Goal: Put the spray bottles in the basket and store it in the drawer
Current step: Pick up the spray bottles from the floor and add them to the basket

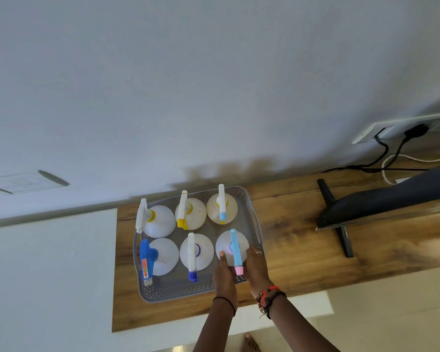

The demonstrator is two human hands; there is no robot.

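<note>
A grey perforated basket (252,204) sits on the wooden top, holding several white spray bottles upright in two rows. The near right bottle (226,243) has a light blue sprayer with a pink nozzle. My left hand (224,273) holds its left side with the thumb on the bottle body. My right hand (255,268) holds its right side, fingers wrapped round it by the basket's right handle. Other bottles include one with a blue trigger (148,255) at near left and one with a yellow nozzle (188,212) in the far row.
The wooden top (302,240) runs along a white wall. A dark TV on a black stand (341,224) stands to the right, with cables (391,158) running to a wall socket behind. A foot shows on the pale floor below.
</note>
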